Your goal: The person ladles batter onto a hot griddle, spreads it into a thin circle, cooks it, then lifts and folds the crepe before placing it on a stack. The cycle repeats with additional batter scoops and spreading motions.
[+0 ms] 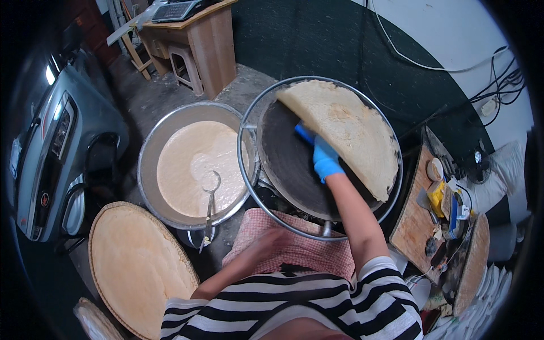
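My right hand (326, 160), in a blue glove, reaches over a round dark griddle (283, 164) and is closed on a blue scraper (305, 134). The scraper's far end meets the straight edge of a large thin pancake (345, 122). That pancake covers the far right part of the griddle, apparently folded over on itself; the rest of the plate is bare. A metal ring (245, 164) runs around the griddle. Low over my lap, by a pink checked apron (297, 235), rests my left hand (273, 242); its fingers are blurred, and nothing shows in it.
Left of the griddle stands a big metal pot (148, 164) of pale batter with a ladle (210, 204) in it. A stack of round flatbreads (139, 266) lies nearer. On the right is a wooden board (413, 226) with tools; a scooter (62, 153) stands far left.
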{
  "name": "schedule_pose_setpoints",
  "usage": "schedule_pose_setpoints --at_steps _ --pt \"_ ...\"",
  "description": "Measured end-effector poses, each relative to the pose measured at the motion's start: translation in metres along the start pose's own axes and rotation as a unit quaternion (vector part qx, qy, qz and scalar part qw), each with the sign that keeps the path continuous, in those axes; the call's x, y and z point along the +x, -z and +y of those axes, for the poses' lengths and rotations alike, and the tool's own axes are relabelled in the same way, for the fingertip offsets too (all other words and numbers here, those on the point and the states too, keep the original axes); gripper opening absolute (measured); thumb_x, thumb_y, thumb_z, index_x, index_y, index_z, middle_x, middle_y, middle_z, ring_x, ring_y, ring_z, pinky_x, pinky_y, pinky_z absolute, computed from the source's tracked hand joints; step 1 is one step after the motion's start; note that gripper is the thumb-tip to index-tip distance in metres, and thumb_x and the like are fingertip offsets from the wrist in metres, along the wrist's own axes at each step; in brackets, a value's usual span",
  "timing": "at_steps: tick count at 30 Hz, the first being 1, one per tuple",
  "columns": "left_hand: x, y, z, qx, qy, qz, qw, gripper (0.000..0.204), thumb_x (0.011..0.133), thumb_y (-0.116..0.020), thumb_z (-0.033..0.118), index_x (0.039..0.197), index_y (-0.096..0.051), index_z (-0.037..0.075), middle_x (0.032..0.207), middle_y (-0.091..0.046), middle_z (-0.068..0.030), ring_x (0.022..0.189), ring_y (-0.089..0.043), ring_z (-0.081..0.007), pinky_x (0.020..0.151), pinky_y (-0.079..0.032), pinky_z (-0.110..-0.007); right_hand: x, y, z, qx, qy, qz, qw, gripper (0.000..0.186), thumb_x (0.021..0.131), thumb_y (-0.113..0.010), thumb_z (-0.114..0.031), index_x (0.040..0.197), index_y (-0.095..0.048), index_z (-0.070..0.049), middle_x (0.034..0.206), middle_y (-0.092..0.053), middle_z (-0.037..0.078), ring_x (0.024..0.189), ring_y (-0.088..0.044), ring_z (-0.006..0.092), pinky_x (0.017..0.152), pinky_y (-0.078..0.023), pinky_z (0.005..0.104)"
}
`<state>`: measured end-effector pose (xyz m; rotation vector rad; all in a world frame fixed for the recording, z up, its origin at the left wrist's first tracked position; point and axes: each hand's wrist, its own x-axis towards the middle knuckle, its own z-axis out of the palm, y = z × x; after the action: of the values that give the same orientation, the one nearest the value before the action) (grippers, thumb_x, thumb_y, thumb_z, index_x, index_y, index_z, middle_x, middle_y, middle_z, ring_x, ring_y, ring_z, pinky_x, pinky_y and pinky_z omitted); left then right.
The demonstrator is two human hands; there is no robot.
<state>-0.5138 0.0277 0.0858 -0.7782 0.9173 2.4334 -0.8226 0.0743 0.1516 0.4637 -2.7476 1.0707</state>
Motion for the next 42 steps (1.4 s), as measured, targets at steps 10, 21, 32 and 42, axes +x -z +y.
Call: schedule_pose_setpoints --at_steps 10,21,32,42 --pt "0.001 0.014 -0.006 0.002 0.001 0.044 0.999 0.032 0.091 -0.047 0.026 0.108 -0.055 0.001 0.100 -0.062 -0.0138 0.091 -0.061 -0.0240 0.081 -0.049 -0.035 0.014 0.003 0.035 -0.026 0.095 -0.025 0.995 0.041 0.094 -0.035 -0.029 0.128 -0.044 -0.007 0.134 -0.040 0.017 0.126 -0.033 0.0319 0.105 -0.024 0.0402" --pt "0.000 0.016 -0.008 -0.003 0.000 0.063 0.998 0.030 0.092 -0.047 0.026 0.104 -0.056 0.001 0.100 -0.063 -0.0140 0.088 -0.062 -0.0232 0.078 -0.050 -0.033 0.031 0.030 0.093 -0.172 0.135 0.056 0.974 0.039 0.089 -0.039 -0.025 0.123 -0.049 -0.008 0.127 -0.047 0.017 0.120 -0.041 0.0325 0.102 -0.030 0.0414" --pt "0.000 0.019 -0.018 0.012 -0.032 0.055 0.998 0.025 0.090 -0.051 0.025 0.100 -0.057 0.002 0.097 -0.063 -0.0140 0.084 -0.062 -0.0233 0.076 -0.050 -0.035 -0.111 0.061 0.058 -0.311 0.103 -0.195 0.924 0.038 0.081 -0.047 -0.017 0.117 -0.054 -0.007 0.117 -0.053 0.018 0.108 -0.050 0.0328 0.091 -0.039 0.0429" --pt "0.003 0.041 0.013 0.029 -0.116 0.037 0.992 0.023 0.090 -0.052 0.020 0.101 -0.057 0.000 0.091 -0.064 -0.0131 0.075 -0.062 -0.0187 0.067 -0.051 -0.028 -0.204 0.082 -0.015 -0.192 0.185 -0.169 0.949 0.046 0.063 -0.061 -0.003 0.109 -0.056 -0.003 0.103 -0.056 0.018 0.087 -0.055 0.0348 0.074 -0.045 0.0425"
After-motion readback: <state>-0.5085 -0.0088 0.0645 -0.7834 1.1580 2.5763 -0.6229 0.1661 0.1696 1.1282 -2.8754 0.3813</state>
